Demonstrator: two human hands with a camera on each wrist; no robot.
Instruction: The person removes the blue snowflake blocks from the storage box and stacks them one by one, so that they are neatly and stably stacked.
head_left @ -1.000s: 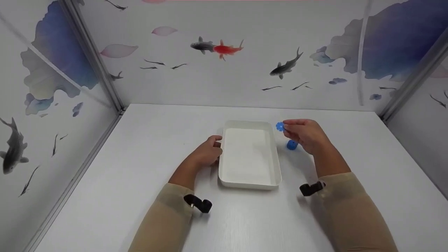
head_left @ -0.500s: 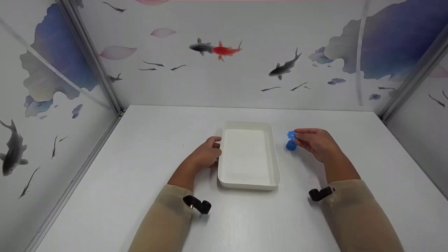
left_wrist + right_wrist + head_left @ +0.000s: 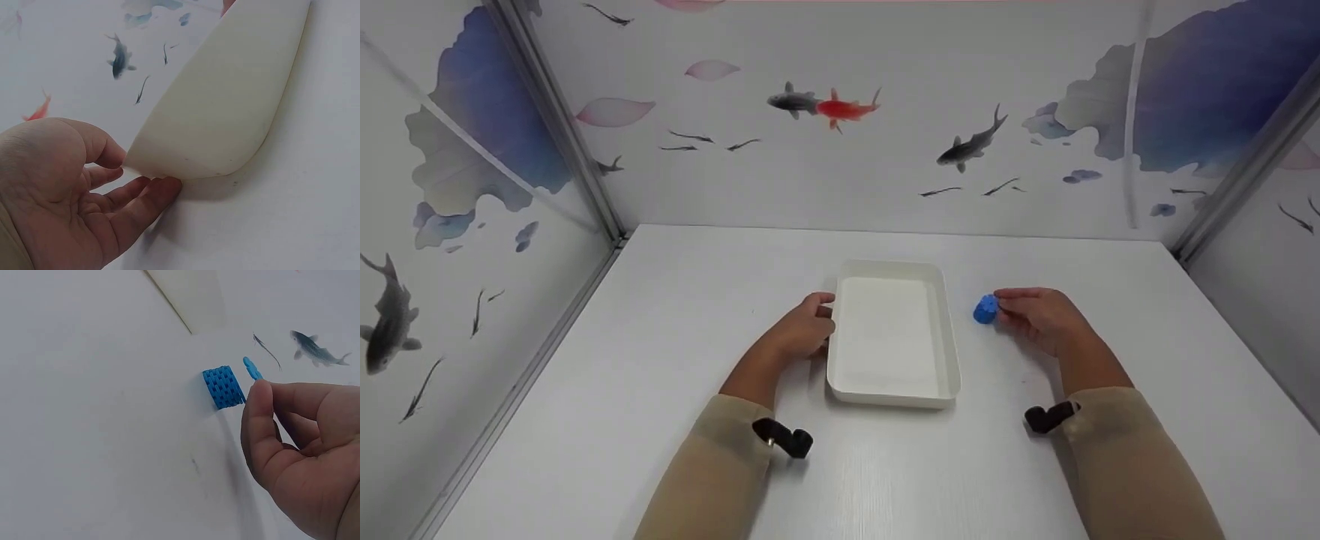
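Observation:
My right hand (image 3: 1041,321) pinches a small blue notched plastic disc (image 3: 252,369) between thumb and fingertips. Just past it on the white table stands a short stack of matching blue discs (image 3: 223,387); the right wrist view shows a slim gap between the held disc and the stack's end. In the head view the disc overlaps the top of the stack (image 3: 984,313). At the left long side of a shallow white tray (image 3: 892,337), my left hand (image 3: 802,327) grips the edge. Seen from the left wrist, thumb and fingers (image 3: 163,191) close on the tray's wall from either side.
The tray's right wall lies a short way left of the blue stack. White panels printed with fish and lotus leaves enclose the table (image 3: 675,450) at the back and both sides. Each sleeve carries a black wrist camera (image 3: 784,437).
With the pinched disc, my right hand has moved right and then down, from beside the tray's far right corner to the top of the blue stack. My left hand stays at the tray.

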